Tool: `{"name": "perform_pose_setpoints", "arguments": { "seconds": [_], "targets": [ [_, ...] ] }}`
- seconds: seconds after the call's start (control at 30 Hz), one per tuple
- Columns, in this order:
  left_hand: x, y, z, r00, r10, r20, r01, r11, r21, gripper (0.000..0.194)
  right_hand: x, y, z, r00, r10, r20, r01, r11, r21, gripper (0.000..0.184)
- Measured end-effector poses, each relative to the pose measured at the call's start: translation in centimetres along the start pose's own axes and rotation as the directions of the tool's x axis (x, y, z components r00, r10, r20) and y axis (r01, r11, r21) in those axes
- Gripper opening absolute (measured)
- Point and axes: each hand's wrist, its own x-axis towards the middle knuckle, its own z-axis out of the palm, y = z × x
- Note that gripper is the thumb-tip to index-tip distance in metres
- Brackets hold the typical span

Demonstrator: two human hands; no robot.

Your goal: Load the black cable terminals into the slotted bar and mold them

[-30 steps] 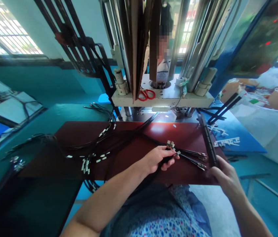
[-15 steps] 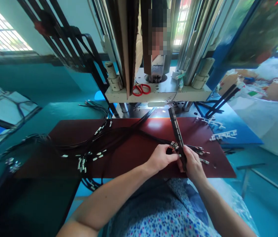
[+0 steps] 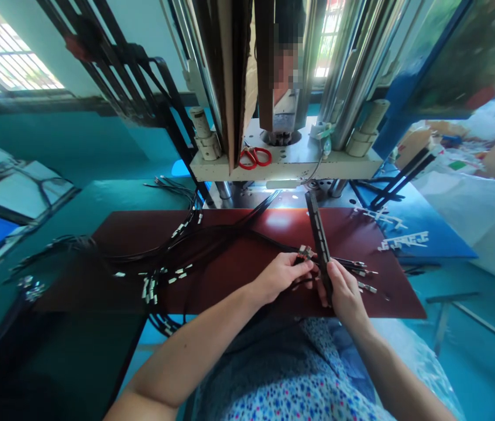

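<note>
Black cable leads (image 3: 212,240) sprawl in a loose bundle across the dark red board (image 3: 388,286), with their metal-tipped ends (image 3: 305,252) gathered just in front of me. My left hand (image 3: 279,278) is curled almost closed, pinching the leads between thumb and fingers right behind those ends. My right hand (image 3: 344,289) is closed around a black slotted bar (image 3: 319,240), holding it tilted up and away from me over the board, just beside the metal tips. More terminals (image 3: 151,289) cluster at the bundle's left side. Past the board, red-handled scissors (image 3: 254,156) lie on the cream plate of a press (image 3: 282,169), whose steel columns (image 3: 361,76) stand between me and a blurred person (image 3: 285,70). To the right, white terminal strips (image 3: 405,240) and black bars (image 3: 401,178) lie on a blue mat (image 3: 444,245) — beyond it, white sacks (image 3: 462,199) and cardboard (image 3: 423,143) are heaped.
</note>
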Motion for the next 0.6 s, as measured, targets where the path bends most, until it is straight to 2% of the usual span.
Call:
{"name": "perform_pose_setpoints", "arguments": {
  "seconds": [0.13,0.27,0.37,0.43,0.5,0.6],
  "targets": [
    [0.4,0.0,-0.9,0.999,-0.044,0.014,0.046,0.990,-0.137,0.039,-0.3,-0.2,-0.1,0.999,0.012,-0.037,-0.010,0.998,0.061,0.043],
    [0.8,-0.3,-1.4,0.987,-0.162,0.014,0.161,0.958,-0.237,0.037,-0.3,-0.3,-0.1,1.000,0.015,-0.018,-0.013,0.997,0.080,0.048],
    [0.8,-0.3,-1.1,0.977,-0.212,0.020,0.211,0.946,-0.247,0.036,-0.2,-0.3,-0.1,0.999,0.032,-0.004,-0.032,0.997,0.075,0.051],
    [0.7,-0.2,-0.5,0.986,-0.162,-0.029,0.154,0.972,-0.177,0.034,-0.1,-0.3,-0.2,0.999,0.041,0.023,-0.042,0.997,0.069,0.053],
    [0.6,0.1,0.1,0.993,-0.064,-0.097,0.058,0.996,-0.061,0.031,0.0,-0.3,-0.2,0.997,0.052,0.049,-0.055,0.996,0.066,0.054],
    [0.5,0.3,0.6,0.986,0.039,-0.160,-0.020,0.993,0.119,0.025,0.1,-0.2,-0.4,0.995,0.061,0.074,-0.065,0.997,0.050,0.055]
  ]
}}
